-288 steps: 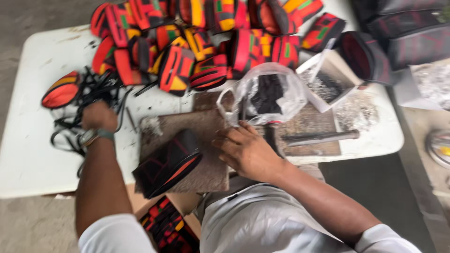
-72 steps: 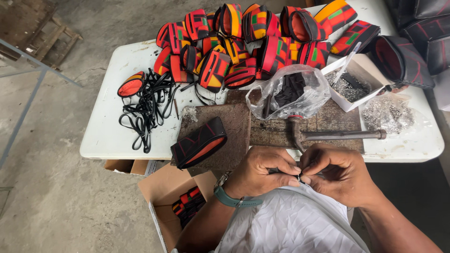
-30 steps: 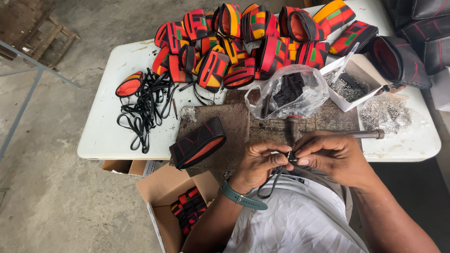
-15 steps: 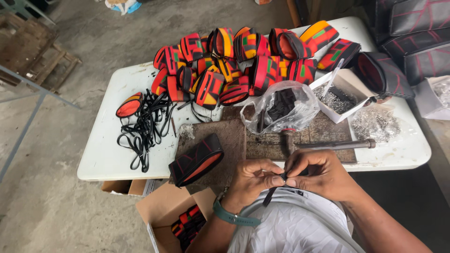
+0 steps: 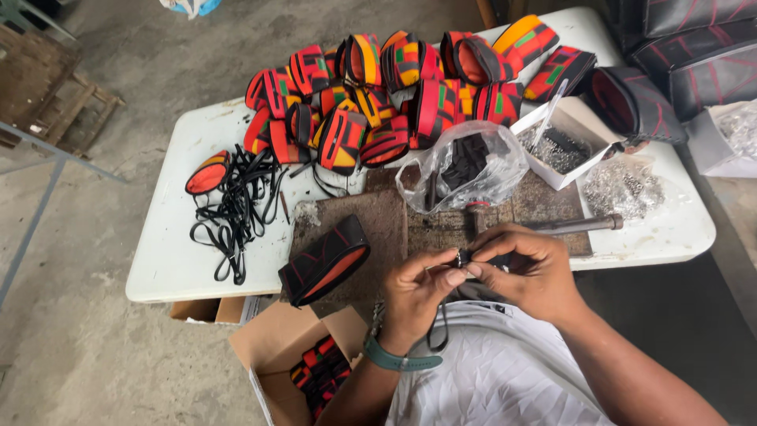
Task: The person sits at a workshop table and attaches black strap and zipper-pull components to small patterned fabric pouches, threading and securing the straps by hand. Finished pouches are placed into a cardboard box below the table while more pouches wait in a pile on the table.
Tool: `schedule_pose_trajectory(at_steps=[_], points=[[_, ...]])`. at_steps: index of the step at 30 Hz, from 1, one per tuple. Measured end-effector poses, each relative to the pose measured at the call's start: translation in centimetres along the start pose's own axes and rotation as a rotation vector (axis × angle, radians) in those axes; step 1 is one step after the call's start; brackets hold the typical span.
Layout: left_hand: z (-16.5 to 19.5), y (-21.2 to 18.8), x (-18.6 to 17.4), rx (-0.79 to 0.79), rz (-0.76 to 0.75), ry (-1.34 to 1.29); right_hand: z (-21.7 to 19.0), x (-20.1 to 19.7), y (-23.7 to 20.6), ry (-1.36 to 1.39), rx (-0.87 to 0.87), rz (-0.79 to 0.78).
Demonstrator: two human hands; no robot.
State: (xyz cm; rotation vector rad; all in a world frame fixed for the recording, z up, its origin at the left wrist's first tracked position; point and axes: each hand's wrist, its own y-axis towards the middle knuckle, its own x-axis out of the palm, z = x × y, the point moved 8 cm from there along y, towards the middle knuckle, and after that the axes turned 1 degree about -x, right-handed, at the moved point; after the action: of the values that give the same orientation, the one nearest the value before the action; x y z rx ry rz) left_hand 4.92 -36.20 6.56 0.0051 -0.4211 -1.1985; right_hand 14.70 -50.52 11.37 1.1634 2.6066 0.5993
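Seated at a white plastic folding table [image 5: 197, 268], both hands raised just above the lap at the near edge. Left hand [image 5: 418, 296] pinching, thumb and forefinger closed on a small dark metal fitting [image 5: 460, 257] held between the two hands. Right hand [image 5: 530, 272] meeting it from the other side, fingertips closed on the same fitting, knuckles curled. Hanging from the fitting, a thin black strap [image 5: 436, 335], looping down over the white shirt [image 5: 505, 371]. Teal wristband [image 5: 398, 361] on the left wrist.

Just beyond the hands, a worn brown board [image 5: 371, 229] with a black fabric pouch with orange lining [image 5: 325, 260] lying on it and a metal hammer [image 5: 552, 225] across its far side. Behind that, a clear plastic bag of dark parts [image 5: 465, 162], a white box of small metal pieces [image 5: 556, 146], loose silvery bits [image 5: 623, 189], a heap of red, orange and black patterned pouches [image 5: 394, 87], and a tangle of black straps [image 5: 236, 209]. Below the table edge, an open cardboard box [image 5: 303, 367] with more pouches.

Likely risks: fitting slipping from so fine a pinch and dropping into the lap or onto the concrete floor [image 5: 118, 71], hard to find there; strap sliding out of the fitting, given its loose hang; an elbow nudging the board and rolling the hammer off.
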Motion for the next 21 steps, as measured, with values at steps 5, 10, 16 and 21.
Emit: schedule_pose_trajectory(at_steps=[5,10,16,21], points=[[0.6,0.2,0.5,-0.021,-0.157,-0.107,-0.2,0.0,0.0,0.138,0.061,-0.117],[0.7,0.3,0.6,-0.136,-0.309,-0.199,-0.8,0.4,-0.1,0.116,0.070,-0.217],[1.8,0.0,1.0,-0.099,-0.433,-0.055,-1.0,0.8,-1.2,0.194,0.061,-0.275],[2.6,-0.2,1.4,-0.032,-0.425,0.099,0.3,1.2,-2.1,0.289,0.116,-0.248]])
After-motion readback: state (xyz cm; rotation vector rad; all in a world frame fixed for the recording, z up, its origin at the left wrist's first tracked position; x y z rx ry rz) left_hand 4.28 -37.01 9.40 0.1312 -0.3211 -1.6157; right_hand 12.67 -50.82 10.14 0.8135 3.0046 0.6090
